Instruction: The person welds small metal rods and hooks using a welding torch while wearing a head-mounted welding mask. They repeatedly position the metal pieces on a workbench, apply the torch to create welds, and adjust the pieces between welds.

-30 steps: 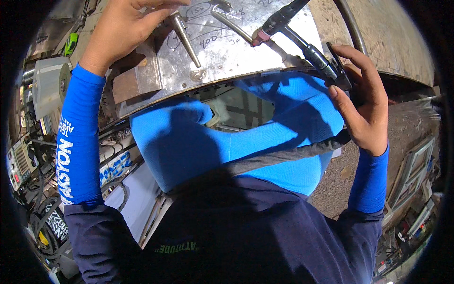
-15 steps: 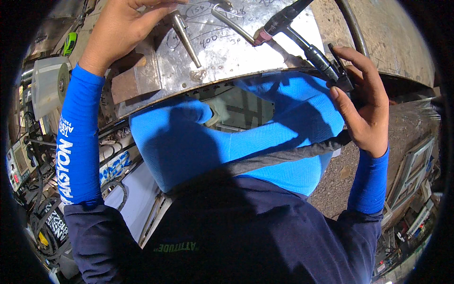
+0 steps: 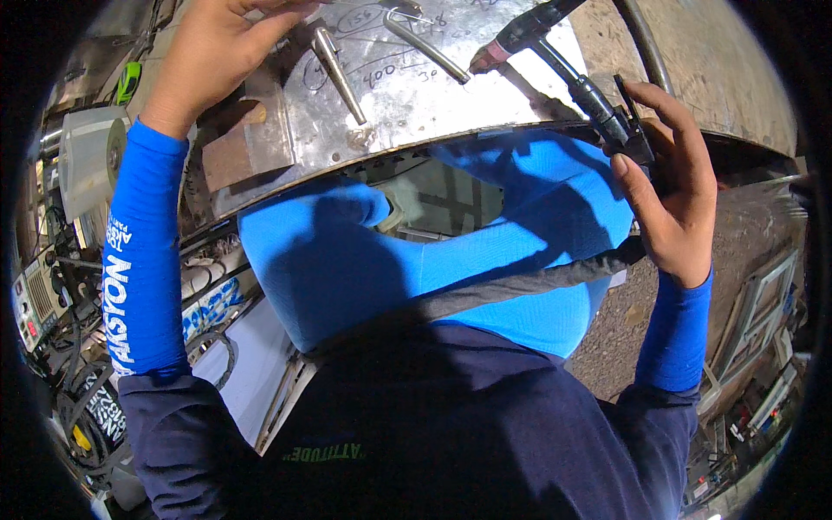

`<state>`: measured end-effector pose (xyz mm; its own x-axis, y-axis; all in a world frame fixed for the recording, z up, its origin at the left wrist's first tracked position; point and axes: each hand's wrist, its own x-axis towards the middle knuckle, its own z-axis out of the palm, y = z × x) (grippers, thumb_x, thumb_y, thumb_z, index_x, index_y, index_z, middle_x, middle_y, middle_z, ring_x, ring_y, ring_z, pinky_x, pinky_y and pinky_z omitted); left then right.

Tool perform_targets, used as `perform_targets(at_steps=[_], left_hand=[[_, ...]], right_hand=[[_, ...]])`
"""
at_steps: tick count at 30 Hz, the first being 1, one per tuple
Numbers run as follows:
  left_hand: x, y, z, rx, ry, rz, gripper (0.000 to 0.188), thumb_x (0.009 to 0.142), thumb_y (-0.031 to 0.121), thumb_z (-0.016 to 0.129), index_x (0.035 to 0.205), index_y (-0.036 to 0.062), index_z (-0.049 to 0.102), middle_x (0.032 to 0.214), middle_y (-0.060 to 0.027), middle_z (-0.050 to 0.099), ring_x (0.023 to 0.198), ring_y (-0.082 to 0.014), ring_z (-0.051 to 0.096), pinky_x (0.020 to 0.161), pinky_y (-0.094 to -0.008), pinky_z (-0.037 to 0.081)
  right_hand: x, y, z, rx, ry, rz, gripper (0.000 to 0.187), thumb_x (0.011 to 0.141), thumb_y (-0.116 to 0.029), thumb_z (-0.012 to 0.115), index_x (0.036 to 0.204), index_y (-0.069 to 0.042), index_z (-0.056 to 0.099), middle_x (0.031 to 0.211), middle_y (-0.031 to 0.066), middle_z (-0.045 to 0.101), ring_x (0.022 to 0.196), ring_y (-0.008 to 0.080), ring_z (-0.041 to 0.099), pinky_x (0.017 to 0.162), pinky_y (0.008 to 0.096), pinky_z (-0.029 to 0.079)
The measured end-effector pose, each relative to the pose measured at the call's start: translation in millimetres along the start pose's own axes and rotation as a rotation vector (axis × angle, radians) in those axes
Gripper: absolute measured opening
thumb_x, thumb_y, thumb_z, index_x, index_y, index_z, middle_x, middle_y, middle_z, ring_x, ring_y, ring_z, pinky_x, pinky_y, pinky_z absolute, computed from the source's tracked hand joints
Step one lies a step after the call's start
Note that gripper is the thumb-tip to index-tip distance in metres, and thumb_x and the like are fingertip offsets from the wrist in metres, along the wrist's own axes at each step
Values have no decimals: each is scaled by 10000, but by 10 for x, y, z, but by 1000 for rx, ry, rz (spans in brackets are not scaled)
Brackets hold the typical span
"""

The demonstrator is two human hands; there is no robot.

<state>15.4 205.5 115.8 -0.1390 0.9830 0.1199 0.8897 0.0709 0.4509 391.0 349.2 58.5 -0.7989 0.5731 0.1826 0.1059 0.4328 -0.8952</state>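
My right hand (image 3: pixel 676 191) is closed round the black handle of a TIG welding torch (image 3: pixel 572 82), its thumb and fingers about the lower end. The torch's pinkish nozzle (image 3: pixel 491 57) points left, close to the near end of a slim metal rod (image 3: pixel 433 50) on the plate. At the upper left, my left hand (image 3: pixel 221 52) has its fingers pinched together on a thin filler wire (image 3: pixel 351 4), partly cut off by the top edge. Between the hands, a second, thicker metal rod (image 3: pixel 340 78) lies on the shiny metal plate (image 3: pixel 399 108), which bears handwritten marks.
The plate's curved near edge runs above my blue-clad knees (image 3: pixel 347 251). A rusty metal block (image 3: pixel 247 152) sits beneath my left wrist. At far left are a green tape measure (image 3: pixel 128 82), a grinding disc (image 3: pixel 115 147) and cables (image 3: pixel 87 407). A thick hose (image 3: pixel 646 43) crosses the upper right.
The torch and my right hand have shifted slightly to the right. My left hand has moved slightly up and left, and less of the wire shows.
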Motion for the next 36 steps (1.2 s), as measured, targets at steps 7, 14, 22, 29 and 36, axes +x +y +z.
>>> perform_targets(at_steps=[7, 14, 22, 29, 36], left_hand=[[7, -256, 39, -6, 20, 128, 231, 821, -37, 756, 1030, 31, 825, 917, -101, 735, 884, -227, 700, 790, -342, 541], [-26, -196, 80, -34, 8, 72, 240, 829, -39, 758, 1047, 34, 826, 931, -97, 729, 904, -223, 692, 801, -334, 540], [-28, -213, 94, -91, 7, 56, 236, 839, -50, 750, 1045, 32, 830, 931, -96, 731, 904, -209, 688, 796, -325, 538], [-18, -227, 71, -43, -8, 84, 189, 870, 11, 762, 1044, 34, 832, 928, -98, 740, 901, -218, 696, 792, -330, 543], [-15, -60, 28, 17, -31, 5, 167, 890, 48, 780, 1049, 27, 828, 953, -107, 748, 901, -219, 705, 787, -329, 549]], right_hand=[[-11, 14, 33, 6, -39, -41, 548, 951, 33, 686, 1482, 16, 550, 1486, 148, 596, 1359, 233, 584, 1158, 381, 447], [12, 48, -14, -18, -66, -5, 600, 944, -69, 762, 1500, -6, 548, 1518, 163, 581, 1425, 281, 549, 1215, 446, 404], [32, 26, 15, 59, -68, 21, 575, 948, -3, 719, 1495, -1, 542, 1498, 146, 589, 1342, 249, 595, 1155, 394, 453], [43, 18, 58, 68, -31, 12, 546, 949, 29, 691, 1478, 3, 558, 1443, 127, 624, 1281, 207, 623, 1114, 358, 475], [39, -30, 36, 189, -84, 199, 517, 954, 8, 682, 1462, -7, 583, 1380, 99, 652, 1228, 160, 630, 1073, 321, 479]])
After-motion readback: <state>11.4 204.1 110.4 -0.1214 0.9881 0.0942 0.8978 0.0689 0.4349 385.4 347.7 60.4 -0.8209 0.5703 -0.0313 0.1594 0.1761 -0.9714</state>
